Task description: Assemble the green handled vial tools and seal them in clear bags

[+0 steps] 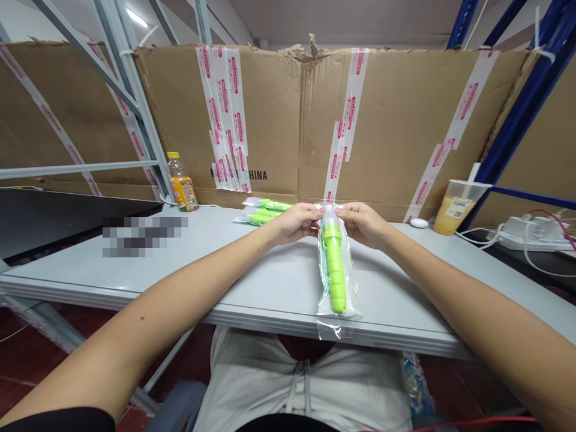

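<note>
A bright green, flashlight-shaped stick (335, 273) with a ribbed handle and a clear top lies inside a clear plastic bag (330, 327). Its clear end points away from me, and the bag's near end hangs over the table's front edge. My left hand (297, 223) pinches the far end of the bag from the left. From the right, my right hand (362, 225) grips that same end with thumb and fingers. Behind my left hand lie several similar bagged green sticks (261, 215), partly hidden by the wrist.
The grey table (216, 240) is backed by a taped cardboard wall (270, 120). An orange drink bottle (183, 186) stands at back left. A plastic cup (456, 207), a small white case (419, 223) and a power strip (535, 237) with cables are at right.
</note>
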